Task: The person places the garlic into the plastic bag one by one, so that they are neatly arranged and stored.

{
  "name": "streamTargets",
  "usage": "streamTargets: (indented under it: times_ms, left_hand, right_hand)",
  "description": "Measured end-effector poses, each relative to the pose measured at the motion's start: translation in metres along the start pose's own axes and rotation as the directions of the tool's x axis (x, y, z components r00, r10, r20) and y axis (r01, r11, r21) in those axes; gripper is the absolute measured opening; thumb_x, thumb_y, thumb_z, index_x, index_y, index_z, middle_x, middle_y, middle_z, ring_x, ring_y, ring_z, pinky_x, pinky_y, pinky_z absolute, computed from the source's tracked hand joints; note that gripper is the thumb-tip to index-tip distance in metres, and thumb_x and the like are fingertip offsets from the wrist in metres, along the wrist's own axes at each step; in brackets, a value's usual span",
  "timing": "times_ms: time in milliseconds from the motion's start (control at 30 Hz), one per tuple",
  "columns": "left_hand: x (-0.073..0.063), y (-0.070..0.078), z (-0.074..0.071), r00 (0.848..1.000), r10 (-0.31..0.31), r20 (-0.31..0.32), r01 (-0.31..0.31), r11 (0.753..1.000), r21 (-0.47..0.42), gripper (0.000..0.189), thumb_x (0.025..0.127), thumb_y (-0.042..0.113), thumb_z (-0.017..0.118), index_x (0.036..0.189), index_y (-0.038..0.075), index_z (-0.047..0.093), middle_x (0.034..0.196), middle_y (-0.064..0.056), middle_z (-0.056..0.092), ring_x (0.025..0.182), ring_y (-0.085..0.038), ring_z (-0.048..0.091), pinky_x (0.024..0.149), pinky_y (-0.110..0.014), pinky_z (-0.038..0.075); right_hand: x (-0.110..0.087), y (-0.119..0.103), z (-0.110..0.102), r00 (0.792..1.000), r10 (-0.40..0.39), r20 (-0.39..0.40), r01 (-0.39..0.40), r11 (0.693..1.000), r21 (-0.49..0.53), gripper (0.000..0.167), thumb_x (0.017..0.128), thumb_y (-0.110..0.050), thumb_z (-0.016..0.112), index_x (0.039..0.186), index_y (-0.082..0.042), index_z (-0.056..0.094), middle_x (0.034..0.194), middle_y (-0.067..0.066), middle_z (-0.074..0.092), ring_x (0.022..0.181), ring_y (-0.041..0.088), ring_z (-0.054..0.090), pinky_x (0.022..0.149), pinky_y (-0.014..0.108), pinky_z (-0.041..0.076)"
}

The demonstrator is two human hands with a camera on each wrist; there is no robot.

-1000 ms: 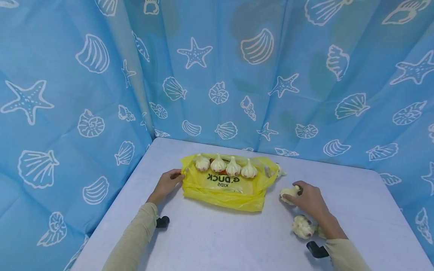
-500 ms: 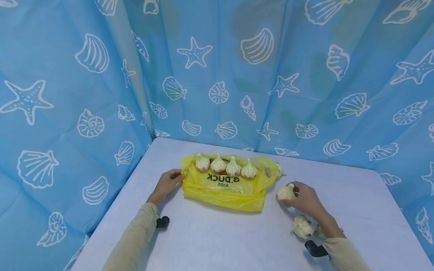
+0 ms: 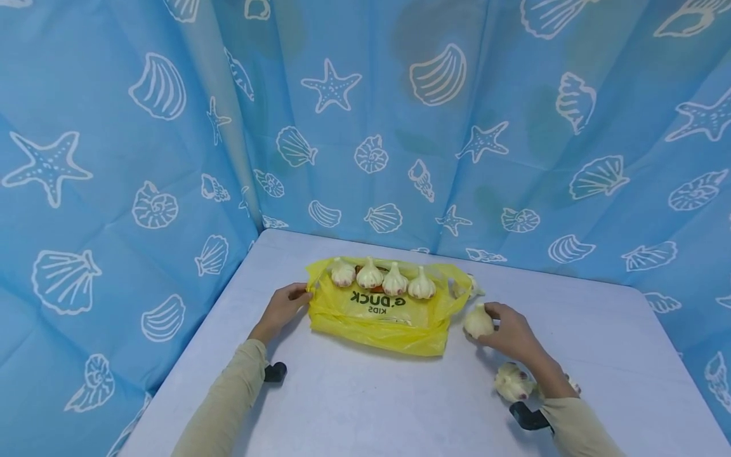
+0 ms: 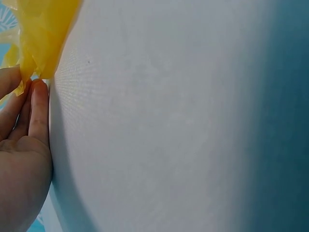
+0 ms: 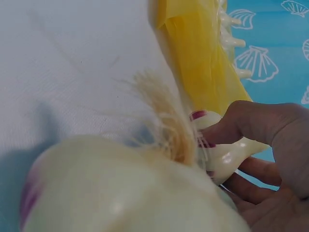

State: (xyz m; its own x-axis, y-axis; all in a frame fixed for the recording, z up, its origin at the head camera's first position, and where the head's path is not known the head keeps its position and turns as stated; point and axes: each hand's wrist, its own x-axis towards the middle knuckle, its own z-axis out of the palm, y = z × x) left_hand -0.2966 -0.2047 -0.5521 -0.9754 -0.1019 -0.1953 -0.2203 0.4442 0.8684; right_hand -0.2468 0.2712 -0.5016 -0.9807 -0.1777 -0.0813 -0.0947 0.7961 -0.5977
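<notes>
A yellow plastic bag [image 3: 377,341] with dark lettering lies flat on the white table. My left hand [image 3: 280,312] pinches its left edge; in the left wrist view the thumb and fingertips meet on the yellow plastic [image 4: 46,38]. Several garlic bulbs [image 3: 394,279] stand in a row along the bag's far part, stems up. Just right of the bag, my right hand [image 3: 516,333] grips another garlic bulb [image 3: 477,322] between thumb and fingers, its stem pointing up. The right wrist view shows that held bulb [image 5: 231,157], purple-marked, close to the bag's side.
One garlic bulb [image 3: 474,289] lies beyond the bag's right corner, partly covered by it. Another garlic bulb [image 3: 512,382] sits near my right wrist, with more garlic [image 3: 571,384] half hidden behind the forearm. A blue shell-patterned curtain [image 3: 365,114] borders the table's back and left.
My right hand has moved slightly left toward the bag and tilted its garlic bulb from lying sideways to stem up. The left hand and the bag stay put.
</notes>
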Motion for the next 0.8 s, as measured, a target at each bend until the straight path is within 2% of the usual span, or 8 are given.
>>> streamTargets:
  times_ms: [200, 367, 433, 600, 800]
  left_hand:
    - [0.0006, -0.0019, 0.0020, 1.000, -0.002, 0.000, 0.002, 1.000, 0.002, 0.039, 0.095, 0.028, 0.063, 0.129, 0.010, 0.060, 0.126, -0.009, 0.060, 0.118, -0.026, 0.052, 0.104, -0.044, 0.043]
    - [0.0005, -0.0016, 0.0025, 1.000, -0.001, 0.002, 0.001, 1.000, 0.007, 0.039, 0.095, 0.029, 0.064, 0.129, 0.010, 0.061, 0.125, -0.008, 0.060, 0.118, -0.026, 0.052, 0.104, -0.044, 0.043]
    - [0.0007, -0.0014, 0.0023, 1.000, -0.001, 0.002, 0.001, 1.000, 0.009, 0.039, 0.095, 0.029, 0.063, 0.129, 0.010, 0.061, 0.125, -0.008, 0.060, 0.118, -0.026, 0.053, 0.104, -0.044, 0.043]
    - [0.0006, -0.0003, 0.0019, 1.000, -0.002, -0.005, 0.002, 1.000, 0.011, 0.039, 0.096, 0.028, 0.063, 0.130, 0.010, 0.060, 0.126, -0.009, 0.060, 0.118, -0.026, 0.053, 0.104, -0.044, 0.043]
    - [0.0001, 0.0002, 0.0013, 1.000, -0.004, -0.010, 0.004, 1.000, 0.004, 0.037, 0.096, 0.027, 0.063, 0.129, 0.010, 0.061, 0.125, -0.009, 0.060, 0.117, -0.026, 0.053, 0.103, -0.043, 0.043]
  right_hand:
    - [0.0004, -0.0034, 0.0031, 0.999, 0.032, -0.024, -0.032, 0.999, -0.019, 0.078, 0.077, -0.038, 0.082, 0.133, 0.007, 0.050, 0.127, 0.026, 0.053, 0.115, 0.043, 0.052, 0.091, 0.054, 0.049]
    - [-0.0028, -0.0040, 0.0029, 0.996, 0.008, -0.093, -0.011, 0.999, -0.032, 0.070, 0.076, -0.032, 0.083, 0.127, 0.009, 0.055, 0.117, 0.025, 0.054, 0.108, 0.042, 0.054, 0.088, 0.053, 0.050]
    - [-0.0025, -0.0024, 0.0028, 0.995, -0.012, -0.103, 0.009, 1.000, -0.030, 0.069, 0.077, -0.029, 0.082, 0.128, 0.009, 0.054, 0.117, 0.025, 0.056, 0.107, 0.041, 0.055, 0.087, 0.052, 0.051]
    - [0.0004, 0.0000, 0.0036, 0.996, -0.019, -0.086, 0.016, 0.999, -0.036, 0.070, 0.079, -0.026, 0.080, 0.134, 0.007, 0.050, 0.126, 0.025, 0.056, 0.112, 0.041, 0.055, 0.091, 0.053, 0.050]
    - [0.0025, -0.0009, 0.0056, 0.998, 0.022, -0.064, -0.023, 0.999, -0.025, 0.078, 0.076, -0.032, 0.082, 0.134, 0.009, 0.047, 0.126, 0.027, 0.054, 0.114, 0.042, 0.053, 0.093, 0.054, 0.048]
